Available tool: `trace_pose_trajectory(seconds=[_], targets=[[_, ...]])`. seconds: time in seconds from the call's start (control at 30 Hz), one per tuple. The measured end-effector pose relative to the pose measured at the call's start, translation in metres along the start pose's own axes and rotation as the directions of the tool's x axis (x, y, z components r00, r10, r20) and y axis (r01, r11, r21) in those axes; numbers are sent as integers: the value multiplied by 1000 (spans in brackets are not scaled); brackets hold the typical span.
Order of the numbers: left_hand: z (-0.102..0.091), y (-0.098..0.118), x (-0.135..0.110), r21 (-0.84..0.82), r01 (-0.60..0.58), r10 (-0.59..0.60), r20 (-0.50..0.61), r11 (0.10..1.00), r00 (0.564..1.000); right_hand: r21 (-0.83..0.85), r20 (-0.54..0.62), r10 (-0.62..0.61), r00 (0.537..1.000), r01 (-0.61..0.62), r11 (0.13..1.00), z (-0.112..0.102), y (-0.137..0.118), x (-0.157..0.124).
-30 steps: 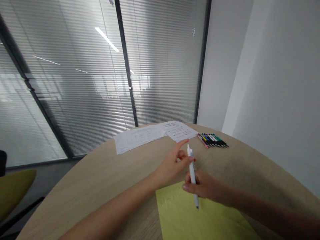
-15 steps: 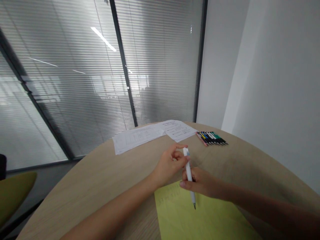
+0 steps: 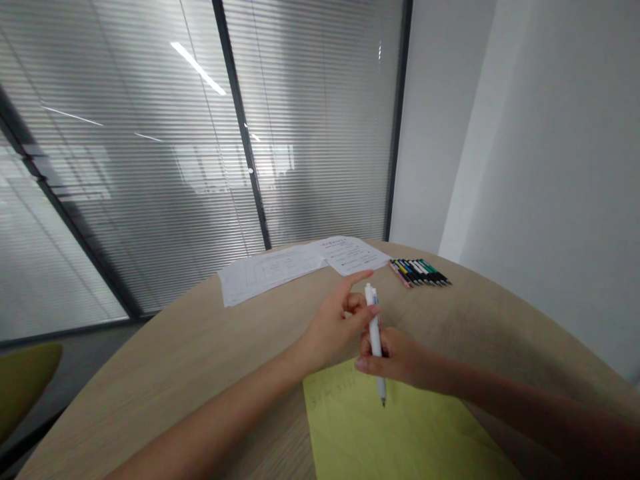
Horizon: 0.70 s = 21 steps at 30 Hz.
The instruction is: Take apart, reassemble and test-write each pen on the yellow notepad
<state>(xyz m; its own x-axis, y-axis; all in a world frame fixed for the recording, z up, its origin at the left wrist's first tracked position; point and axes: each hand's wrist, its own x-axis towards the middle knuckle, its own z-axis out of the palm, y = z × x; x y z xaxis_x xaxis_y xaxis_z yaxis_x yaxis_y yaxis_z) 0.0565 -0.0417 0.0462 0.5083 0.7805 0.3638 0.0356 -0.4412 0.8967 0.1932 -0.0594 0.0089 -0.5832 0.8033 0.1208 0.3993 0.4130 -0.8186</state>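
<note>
A white click pen (image 3: 375, 339) is held between both hands, tilted with its tip down above a yellow sheet of paper (image 3: 405, 437). My right hand (image 3: 397, 359) is closed round the lower half of the barrel, thumb in front. At the upper barrel, my left hand (image 3: 333, 323) grips with its thumb against curled fingers. Its index finger is stretched out above the pen's top button, apart from it. Faint handwriting runs along the upper left of the yellow sheet.
White printed sheets (image 3: 270, 272) lie at the far edge of the round wooden table (image 3: 210, 353). Right of them is a row of several pens (image 3: 419, 273). A green chair (image 3: 30, 377) stands at the left. Beyond are a glass partition with blinds and a white wall.
My left index finger has lifted off the pen's top button. Both hands keep hold of the pen. The whole view has shifted slightly.
</note>
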Motion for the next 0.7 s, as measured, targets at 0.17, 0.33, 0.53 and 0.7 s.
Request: trace_pose_trajectory(seconds=[0.17, 0.33, 0.53, 0.7], targets=[[-11, -9, 7, -31, -49, 48, -9, 998, 999, 14, -92, -3, 996, 5, 1000, -2, 2, 2], [-37, -43, 15, 253, -3, 36, -126, 968, 991, -175, -223, -209, 952, 172, 970, -6, 13, 3], [-48, -64, 13, 697, 14, 10, -30, 717, 1000, -7, -334, 133, 933, -144, 990, 0, 20, -1], [-33, -64, 3, 778, -132, -166, 291, 614, 942, 127, -386, 203, 900, -166, 978, 1, 32, -4]])
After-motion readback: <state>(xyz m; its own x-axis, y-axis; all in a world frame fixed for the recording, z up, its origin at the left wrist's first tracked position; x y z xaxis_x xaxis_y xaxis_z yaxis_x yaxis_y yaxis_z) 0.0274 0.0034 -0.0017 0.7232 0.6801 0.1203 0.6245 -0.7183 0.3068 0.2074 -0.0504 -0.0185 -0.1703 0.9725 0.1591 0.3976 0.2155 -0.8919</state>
